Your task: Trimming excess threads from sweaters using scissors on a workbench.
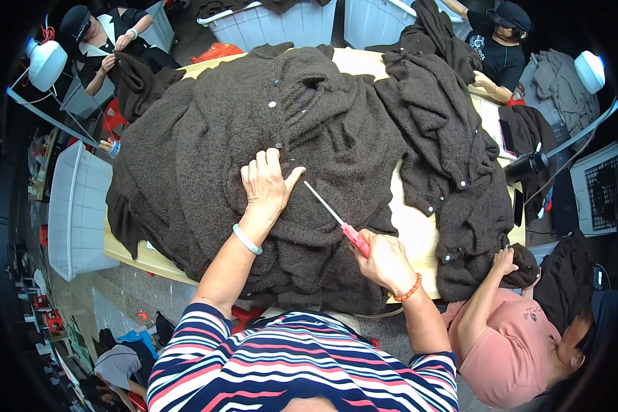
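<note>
A dark brown knitted cardigan [213,137] lies in a large heap on the table before me, with white snap buttons [272,104] along its edge. Flat on the knit rests my left hand [264,180], thumb spread away from the fingers, just below one button [278,145]. My right hand [386,262] is closed round the red handle of a screwdriver [329,211] with a long, thin metal shaft. Its tip points up and left, close to my left thumb; whether it touches the cloth I cannot tell.
More brown cardigans [436,130] cover the right of the pale wooden table [415,213]. White bins [75,213] stand left and at the back. Co-workers handle brown knitwear at the far left, far right and near right [508,329]. A black bottle [527,167] and lamps [590,72] are at right.
</note>
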Tool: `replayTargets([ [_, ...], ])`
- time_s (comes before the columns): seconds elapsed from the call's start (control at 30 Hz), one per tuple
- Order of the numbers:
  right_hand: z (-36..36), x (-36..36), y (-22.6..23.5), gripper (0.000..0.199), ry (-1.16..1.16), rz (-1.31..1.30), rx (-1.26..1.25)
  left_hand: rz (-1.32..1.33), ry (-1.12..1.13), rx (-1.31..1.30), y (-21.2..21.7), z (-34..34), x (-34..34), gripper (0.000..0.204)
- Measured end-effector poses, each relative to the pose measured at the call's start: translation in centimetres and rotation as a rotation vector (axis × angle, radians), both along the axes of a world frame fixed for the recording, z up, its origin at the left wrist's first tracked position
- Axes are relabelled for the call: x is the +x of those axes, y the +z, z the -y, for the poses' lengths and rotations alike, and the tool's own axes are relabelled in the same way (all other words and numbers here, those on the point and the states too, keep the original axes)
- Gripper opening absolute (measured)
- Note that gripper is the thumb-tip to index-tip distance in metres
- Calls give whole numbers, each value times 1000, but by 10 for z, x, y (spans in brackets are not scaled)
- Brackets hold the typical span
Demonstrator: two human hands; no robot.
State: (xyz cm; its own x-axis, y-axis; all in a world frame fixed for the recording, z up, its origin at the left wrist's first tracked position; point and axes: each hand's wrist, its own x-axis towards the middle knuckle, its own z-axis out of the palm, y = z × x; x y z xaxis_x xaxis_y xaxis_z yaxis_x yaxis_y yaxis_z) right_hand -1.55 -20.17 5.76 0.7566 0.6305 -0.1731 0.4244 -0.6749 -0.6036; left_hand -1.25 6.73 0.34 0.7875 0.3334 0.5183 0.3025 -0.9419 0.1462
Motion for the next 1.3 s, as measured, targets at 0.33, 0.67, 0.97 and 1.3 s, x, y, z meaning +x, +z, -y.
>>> replayTargets([
  [0.33,0,2,1,13,-21,-28,12,1,-21,101,3,-2,8,31],
  [0.67,-4,9,-5,12,-18,-7,36,321,-309,-81,6,-4,-11,17],
  [0.97,-3,14,-7,13,-39,-21,38,355,-712,-91,8,12,-51,25],
  [1.3,16,4,5,16,35,-48,-13,185,-823,-169,-7,2,-50,26],
])
